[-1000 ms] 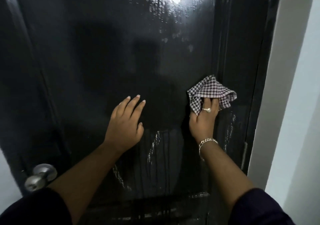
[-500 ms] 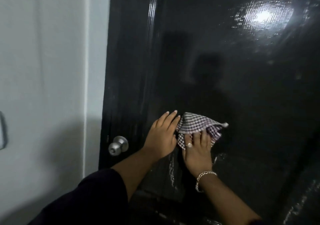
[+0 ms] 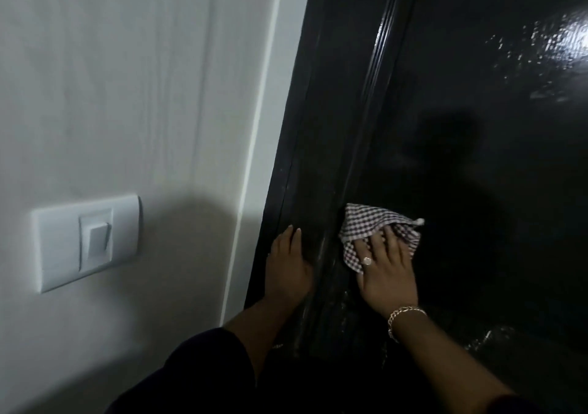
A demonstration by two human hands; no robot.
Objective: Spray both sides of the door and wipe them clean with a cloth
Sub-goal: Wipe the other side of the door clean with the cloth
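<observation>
Two hands are on the black door, and I describe the things from the left side to the right. Far to the left of the hands, on the white wall, is a white light switch, a little higher than the wrist of the left hand. Between the switch and the door goes the white frame edge, just beside the left hand.

Next is the left hand. It lies flat on the left border of the door, with the fingers straight and close together, pointing up. It holds nothing. Its dark sleeve is below it, near the bottom of the view.

Right of this hand, apart from it by a raised moulding of the door, is the right hand. Its fingers are spread and straight, and they press the checked cloth against the door panel. The cloth is crumpled under the fingertips and shows above and to the left of them. One finger has a ring, and the wrist below has a chain bracelet.

Further right and above the right hand, the door surface is glossy, with wet-looking streaks and a bright reflection near the upper right corner. Some shiny streaks are also below the right wrist.
</observation>
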